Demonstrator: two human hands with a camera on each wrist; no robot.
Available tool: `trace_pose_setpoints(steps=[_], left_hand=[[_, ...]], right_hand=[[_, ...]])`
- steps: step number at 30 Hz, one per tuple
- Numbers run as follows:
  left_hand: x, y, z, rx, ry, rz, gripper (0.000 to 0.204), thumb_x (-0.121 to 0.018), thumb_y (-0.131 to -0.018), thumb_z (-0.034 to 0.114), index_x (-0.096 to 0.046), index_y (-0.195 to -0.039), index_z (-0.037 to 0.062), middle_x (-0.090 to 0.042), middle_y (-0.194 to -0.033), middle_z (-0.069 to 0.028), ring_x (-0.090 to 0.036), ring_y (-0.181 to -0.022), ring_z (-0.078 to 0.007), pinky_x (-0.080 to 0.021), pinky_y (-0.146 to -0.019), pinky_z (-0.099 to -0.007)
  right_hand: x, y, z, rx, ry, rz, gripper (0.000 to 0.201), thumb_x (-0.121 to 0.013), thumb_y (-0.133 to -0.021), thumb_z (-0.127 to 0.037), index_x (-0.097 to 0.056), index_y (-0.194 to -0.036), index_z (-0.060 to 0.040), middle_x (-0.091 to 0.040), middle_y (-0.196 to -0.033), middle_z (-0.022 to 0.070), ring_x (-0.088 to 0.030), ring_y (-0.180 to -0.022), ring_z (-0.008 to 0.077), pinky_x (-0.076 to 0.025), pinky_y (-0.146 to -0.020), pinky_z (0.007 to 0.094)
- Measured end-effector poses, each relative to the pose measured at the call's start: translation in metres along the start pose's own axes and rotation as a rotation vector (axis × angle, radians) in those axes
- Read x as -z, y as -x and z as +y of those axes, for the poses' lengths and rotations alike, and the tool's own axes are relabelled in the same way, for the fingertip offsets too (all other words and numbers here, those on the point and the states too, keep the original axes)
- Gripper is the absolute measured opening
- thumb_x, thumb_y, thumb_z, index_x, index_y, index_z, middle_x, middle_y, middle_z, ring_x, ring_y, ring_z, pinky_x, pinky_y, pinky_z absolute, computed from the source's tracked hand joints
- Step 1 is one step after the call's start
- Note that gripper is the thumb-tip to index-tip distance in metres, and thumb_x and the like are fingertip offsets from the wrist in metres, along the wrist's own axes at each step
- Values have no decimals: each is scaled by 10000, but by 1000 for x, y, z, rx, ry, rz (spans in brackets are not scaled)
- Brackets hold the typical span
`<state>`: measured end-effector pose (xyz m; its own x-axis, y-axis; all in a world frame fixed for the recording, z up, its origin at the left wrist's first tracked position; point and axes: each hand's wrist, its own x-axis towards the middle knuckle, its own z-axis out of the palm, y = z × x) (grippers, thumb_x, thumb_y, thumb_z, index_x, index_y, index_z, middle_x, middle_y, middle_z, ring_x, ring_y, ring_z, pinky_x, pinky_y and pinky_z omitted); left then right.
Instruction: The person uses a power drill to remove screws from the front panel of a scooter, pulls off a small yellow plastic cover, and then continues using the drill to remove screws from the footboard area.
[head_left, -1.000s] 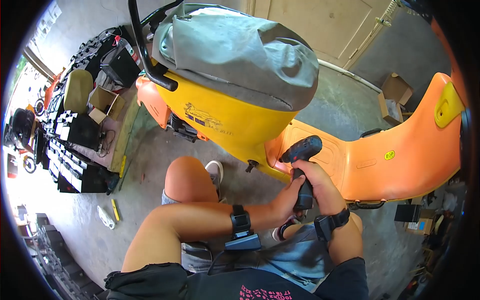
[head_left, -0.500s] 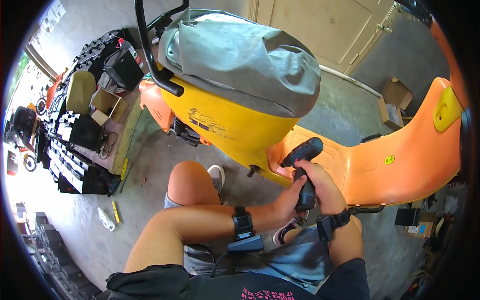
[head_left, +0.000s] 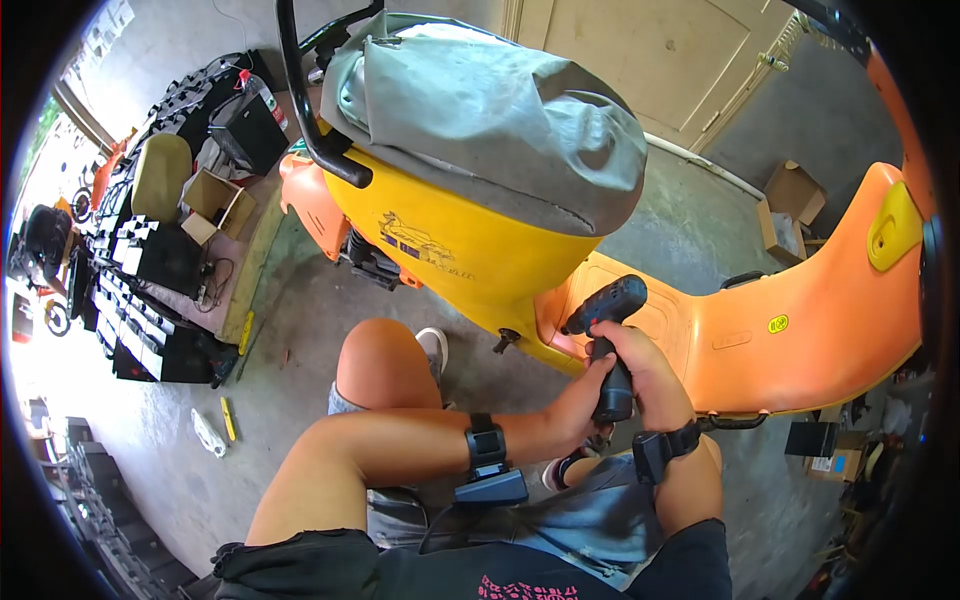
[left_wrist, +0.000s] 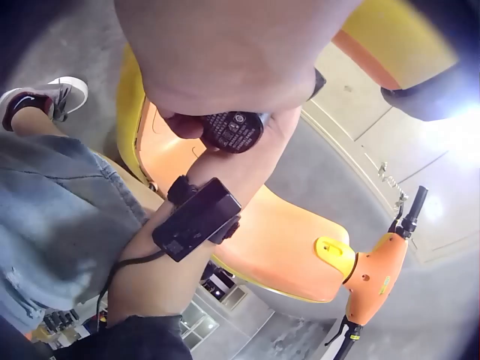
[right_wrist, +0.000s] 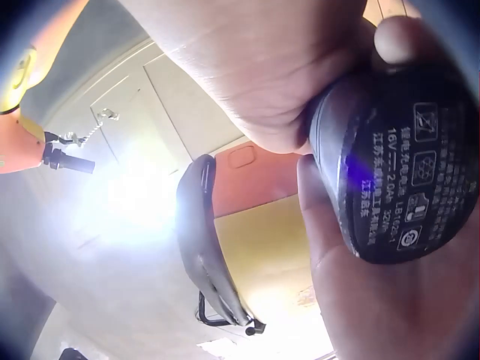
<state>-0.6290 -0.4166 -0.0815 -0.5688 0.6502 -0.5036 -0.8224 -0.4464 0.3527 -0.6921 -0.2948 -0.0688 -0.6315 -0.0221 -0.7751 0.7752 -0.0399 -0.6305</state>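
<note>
A dark cordless drill point(head_left: 612, 300) is held over the scooter's orange footboard point(head_left: 650, 300), its chuck end pointing left toward the yellow body. My right hand point(head_left: 648, 368) grips the upper part of the handle. Lower down, my left hand point(head_left: 572, 402) is wrapped against the same handle, thumb laid along it. The printed battery base point(right_wrist: 409, 172) fills the right side of the right wrist view, close to the fingers. In the left wrist view the battery base point(left_wrist: 234, 132) shows beneath the left hand. The drill's tip is small and overlaps the footboard edge.
The yellow scooter body point(head_left: 450, 250) carries a grey covered seat point(head_left: 480, 120). At left, black parts point(head_left: 165, 265) and an open carton point(head_left: 215, 205) lie around a low platform. A yellow tool point(head_left: 229, 418) and white plastic point(head_left: 208, 434) lie on the floor. Another carton point(head_left: 790, 205) stands near the wall.
The head view has shifted slightly, so the scooter and floor sit a little lower and to the right. Both hands keep their hold on the drill, in nearly the same pose.
</note>
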Motion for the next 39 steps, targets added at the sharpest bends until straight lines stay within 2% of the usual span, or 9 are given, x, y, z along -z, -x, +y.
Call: trace_pose_setpoints(steps=[12,16,18,22,26,32,36,37,39], left_hand=[[6,-3,-1,25,1,-10,325,-388,-980,474,-509,-1057,182,-595,-842,9,-589,-737,-126,-396,-558,-313],[8,-4,-4,14,-10,-63,333,-387,-978,478,-515,-1077,187,-624,-869,-6,-607,-764,-137,-401,-563,-318],[7,-5,-5,-42,-42,8,361,-379,-975,493,-525,-1082,181,-643,-901,-10,-616,-759,-144,-411,-567,-323],[21,-19,-11,-10,-79,86,367,-389,-961,512,-537,-1084,200,-634,-895,18,-604,-730,-136,-434,-598,-334],[3,-17,-9,-108,-84,295,368,-410,-960,511,-550,-1074,189,-606,-855,10,-581,-710,-123,-445,-613,-309],[33,-37,-11,-310,-141,203,474,-457,-936,542,-567,-1166,143,-627,-931,-13,-594,-746,-109,-450,-632,-234],[21,-3,10,-177,-282,423,472,-474,-939,492,-527,-1192,97,-579,-1068,-74,-592,-953,-216,-506,-787,-397],[35,3,14,-166,-383,258,537,-457,-938,530,-485,-1248,93,-540,-1155,-99,-547,-1099,-275,-476,-878,-469],[26,5,18,-74,-367,282,554,-446,-943,540,-467,-1272,95,-540,-1169,-99,-539,-1121,-279,-467,-896,-464]], right_hand=[[10,-21,15,24,-138,-113,358,-622,-864,-225,-530,-1114,15,-665,-949,181,-656,-763,280,-548,-683,400],[13,-23,18,11,-131,-109,336,-616,-868,-231,-561,-1097,9,-662,-930,162,-653,-760,275,-548,-696,400],[8,-17,17,78,-14,-108,339,-586,-878,-298,-617,-1029,4,-650,-874,88,-621,-748,194,-507,-675,334],[6,-26,21,106,17,-136,342,-584,-880,-303,-614,-1023,7,-647,-850,89,-624,-724,204,-511,-682,341],[2,-29,14,79,-66,-112,368,-558,-889,-265,-561,-1064,58,-654,-865,164,-650,-747,263,-545,-707,377],[-8,-12,10,214,74,-68,283,-618,-859,-288,-614,-956,-22,-634,-802,92,-620,-697,218,-505,-650,344],[-13,-12,24,229,-66,-172,244,-594,-874,-249,-607,-942,-15,-619,-826,80,-611,-737,214,-502,-674,354],[-10,-14,28,219,-128,-201,223,-591,-878,-232,-603,-935,-17,-619,-822,79,-613,-741,217,-506,-680,358],[-6,-32,41,177,-160,-190,204,-582,-893,-211,-589,-955,-17,-614,-824,78,-615,-751,226,-510,-685,367]])
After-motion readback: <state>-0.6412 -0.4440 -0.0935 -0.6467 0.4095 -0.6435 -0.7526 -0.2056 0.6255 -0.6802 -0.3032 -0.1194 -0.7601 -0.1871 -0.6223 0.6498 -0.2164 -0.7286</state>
